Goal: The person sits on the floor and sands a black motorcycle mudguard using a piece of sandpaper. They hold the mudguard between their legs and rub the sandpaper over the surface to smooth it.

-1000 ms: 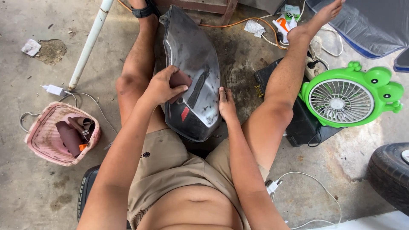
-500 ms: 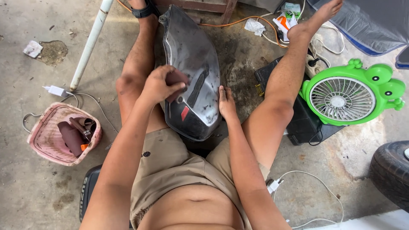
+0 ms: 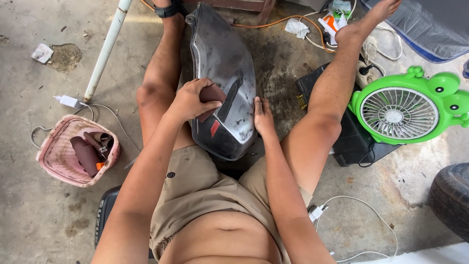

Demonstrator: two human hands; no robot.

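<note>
Metal tank shell (image 3: 222, 83) lies between your legs on concrete floor (image 3: 44, 215), same spot as a second ago, no shift. Green fan (image 3: 408, 110) right, pink basket (image 3: 75, 149) left, white pipe (image 3: 105, 51) far left (none touched). Your left hand (image 3: 188, 100) pinches brown sandpaper pad (image 3: 211, 98), fingers clenched on it, pad slid slightly along shell's left flank since earlier frames: sanding stroke ongoing. Your right hand (image 3: 263, 117) lies flat on shell's right edge, fingers released, steadying, unmoved.
</note>
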